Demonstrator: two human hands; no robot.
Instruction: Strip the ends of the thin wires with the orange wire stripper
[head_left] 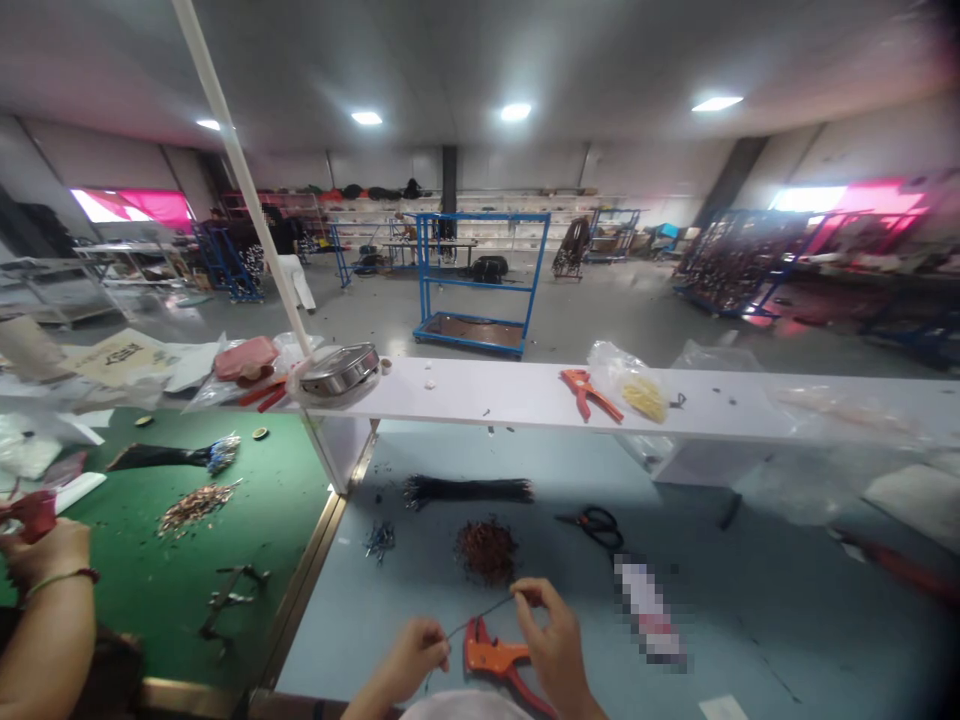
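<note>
A thin dark wire (480, 612) stretches between my two hands above the blue-grey table. My left hand (416, 652) pinches it toward its lower end. The fingertips of my right hand (549, 632) grip the other end, close to a pile of small copper-brown pieces (486, 549). Under the wire lies an orange-and-red wire stripper (491, 655), partly hidden behind my right hand. Beyond the pile is a bundle of black wires (469, 490). To its left sits a small heap of silvery terminals (380, 540).
Black-handled scissors (600, 525) lie to the right of the pile. A white shelf (457, 390) crosses behind, bearing another orange tool (589, 394), a bag of yellow parts (637, 390) and a round metal tin (341, 370). At left, a co-worker's arm (56, 600) is over a green table (277, 500).
</note>
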